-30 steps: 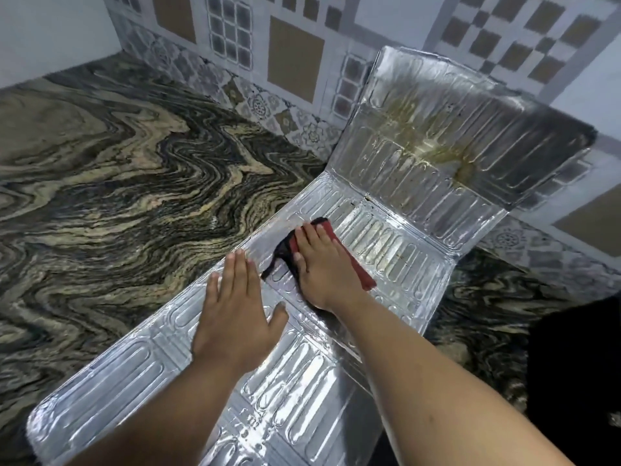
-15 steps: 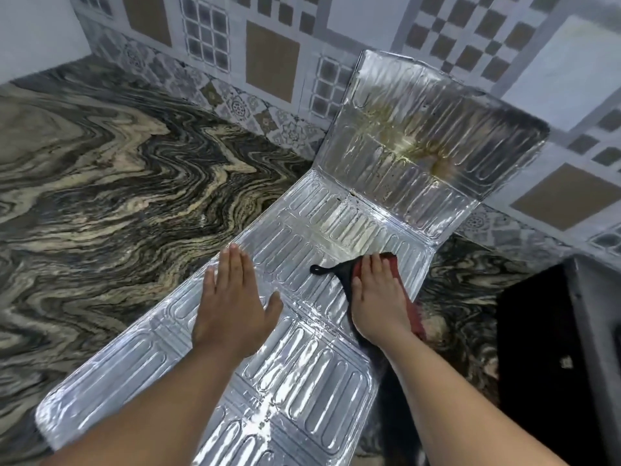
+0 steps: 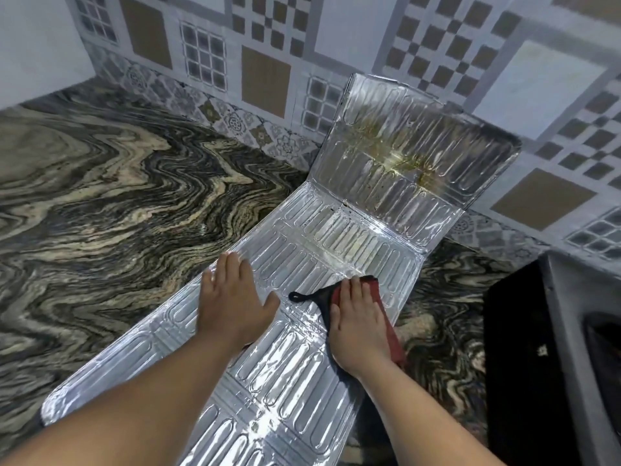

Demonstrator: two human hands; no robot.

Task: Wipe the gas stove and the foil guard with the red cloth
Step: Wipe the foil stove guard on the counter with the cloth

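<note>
Both hands flat on the foil guard, red cloth under the right palm.

The foil guard (image 3: 289, 375) lies on the marble countertop (image 3: 111, 210), its far panel propped against the tiled wall (image 3: 268, 55). The left hand (image 3: 232, 304) presses flat, fingers straight. The right hand (image 3: 358, 326) presses the red cloth (image 3: 389, 334) near the guard's right edge, fingers extended.
</note>
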